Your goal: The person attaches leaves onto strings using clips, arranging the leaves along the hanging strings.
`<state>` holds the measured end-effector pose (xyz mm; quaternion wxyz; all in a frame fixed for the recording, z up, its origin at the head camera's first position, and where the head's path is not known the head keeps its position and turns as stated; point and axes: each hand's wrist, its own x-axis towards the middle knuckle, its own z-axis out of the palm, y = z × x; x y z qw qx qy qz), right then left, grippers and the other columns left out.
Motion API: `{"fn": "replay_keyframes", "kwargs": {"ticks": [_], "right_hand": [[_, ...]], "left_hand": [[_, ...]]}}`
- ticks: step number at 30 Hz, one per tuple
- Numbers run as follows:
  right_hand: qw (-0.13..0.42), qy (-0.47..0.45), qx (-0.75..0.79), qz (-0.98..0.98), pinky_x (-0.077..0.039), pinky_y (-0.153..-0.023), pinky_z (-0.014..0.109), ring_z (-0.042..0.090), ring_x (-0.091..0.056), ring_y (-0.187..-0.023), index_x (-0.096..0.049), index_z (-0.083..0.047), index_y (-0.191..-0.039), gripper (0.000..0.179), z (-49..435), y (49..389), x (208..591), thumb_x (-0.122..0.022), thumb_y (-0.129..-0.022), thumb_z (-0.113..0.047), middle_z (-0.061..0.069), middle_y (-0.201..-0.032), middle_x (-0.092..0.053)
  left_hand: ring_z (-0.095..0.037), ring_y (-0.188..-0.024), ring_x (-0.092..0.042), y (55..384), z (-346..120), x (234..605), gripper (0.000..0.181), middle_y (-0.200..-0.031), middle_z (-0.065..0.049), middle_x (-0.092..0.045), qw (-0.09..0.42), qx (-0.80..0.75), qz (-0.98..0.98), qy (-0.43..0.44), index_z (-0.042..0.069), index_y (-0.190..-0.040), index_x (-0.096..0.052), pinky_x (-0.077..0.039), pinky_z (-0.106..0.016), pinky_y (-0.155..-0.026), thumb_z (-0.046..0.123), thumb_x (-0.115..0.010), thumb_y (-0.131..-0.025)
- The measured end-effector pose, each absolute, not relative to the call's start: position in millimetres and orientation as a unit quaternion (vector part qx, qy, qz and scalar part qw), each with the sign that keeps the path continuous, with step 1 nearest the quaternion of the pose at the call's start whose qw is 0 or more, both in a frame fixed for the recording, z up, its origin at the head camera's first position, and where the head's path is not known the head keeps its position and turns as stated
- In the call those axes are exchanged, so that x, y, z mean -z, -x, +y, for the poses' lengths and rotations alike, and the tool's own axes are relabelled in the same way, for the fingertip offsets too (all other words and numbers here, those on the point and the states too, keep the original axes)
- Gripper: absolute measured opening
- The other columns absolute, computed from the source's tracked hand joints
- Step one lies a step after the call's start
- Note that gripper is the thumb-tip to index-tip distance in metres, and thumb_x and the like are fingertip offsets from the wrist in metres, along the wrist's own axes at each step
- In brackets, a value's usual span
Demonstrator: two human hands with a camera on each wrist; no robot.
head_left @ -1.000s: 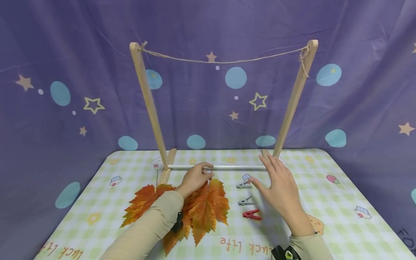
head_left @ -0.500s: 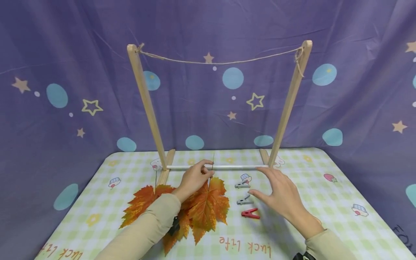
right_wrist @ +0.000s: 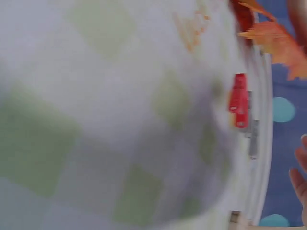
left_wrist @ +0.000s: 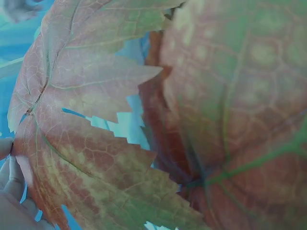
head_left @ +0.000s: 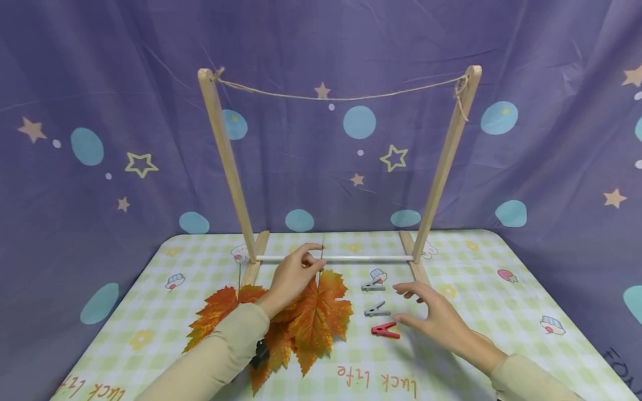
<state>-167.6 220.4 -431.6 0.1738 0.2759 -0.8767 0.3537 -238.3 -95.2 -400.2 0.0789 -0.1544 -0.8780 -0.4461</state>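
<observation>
My left hand (head_left: 297, 273) pinches the thin stem of an orange artificial maple leaf (head_left: 321, 312) between thumb and forefinger. In the left wrist view the leaf (left_wrist: 96, 158) fills much of the picture, with the fingertips at its left edge. A second maple leaf (head_left: 215, 312) lies to the left, partly hidden by the forearm. My right hand (head_left: 441, 317) hovers with fingers spread and bent, holding nothing. Just left of it lie a red clothespin (head_left: 385, 330) and two grey clothespins, the middle one (head_left: 377, 309) and the far one (head_left: 373, 286).
A wooden frame with a left post (head_left: 228, 161) and a right post (head_left: 446, 167) stands at the back. Twine (head_left: 331, 98) sags between the post tops, and a white rod (head_left: 366, 258) joins the bases. A checked cloth (head_left: 481, 301) covers the table; a purple curtain (head_left: 321, 33) hangs behind.
My right hand has come down and toward me, from beside the right post to beside the clothespins. My left hand has shifted slightly left, still pinching the stem.
</observation>
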Motion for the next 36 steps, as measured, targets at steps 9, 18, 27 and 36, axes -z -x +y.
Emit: {"fn": "replay_keyframes", "kwargs": {"ticks": [9,18,27,36], "right_hand": [[0.08,-0.273,-0.412,-0.866,-0.053,-0.077,0.035,0.021,-0.063,-0.092,-0.068,-0.01,-0.113,0.034,227.3,167.2,451.7,-0.082,-0.082,-0.013,0.004,-0.108,-0.068],[0.004,-0.257,-0.363,-0.895,-0.05,-0.079,0.03,0.01,-0.058,-0.089,-0.068,-0.016,-0.111,0.036,234.3,170.6,464.5,-0.081,-0.082,-0.032,-0.008,-0.1,-0.063],[-0.012,-0.264,-0.322,-0.909,-0.05,-0.084,0.031,0.005,-0.056,-0.092,-0.069,-0.022,-0.11,0.038,234.5,174.9,470.9,-0.082,-0.08,-0.04,-0.014,-0.104,-0.06],[0.004,-0.269,-0.29,-0.918,-0.051,-0.082,0.032,0.004,-0.055,-0.094,-0.07,-0.028,-0.107,0.032,232.7,176.4,475.8,-0.081,-0.08,-0.041,-0.016,-0.106,-0.058]], "left_hand": [[-0.009,-0.073,-0.061,233.0,-105.8,392.4,0.031,-0.081,0.014,-0.068,0.092,0.462,-0.87,0.146,0.024,-0.128,-0.063,-0.043,-0.033,-0.058,0.027,-0.067,-0.097],[-0.009,-0.073,-0.061,229.8,-108.9,390.6,0.029,-0.081,0.014,-0.069,0.099,0.468,-0.866,0.145,0.026,-0.126,-0.064,-0.042,-0.031,-0.054,0.027,-0.067,-0.097],[-0.008,-0.072,-0.061,226.3,-106.1,383.6,0.025,-0.082,0.015,-0.069,0.108,0.47,-0.86,0.169,0.027,-0.122,-0.065,-0.043,-0.032,-0.06,0.025,-0.067,-0.097],[-0.007,-0.077,-0.063,223.8,-102.8,373.3,0.023,-0.082,0.015,-0.069,0.127,0.463,-0.858,0.182,0.023,-0.119,-0.066,-0.047,-0.033,-0.071,0.026,-0.068,-0.096]]}}
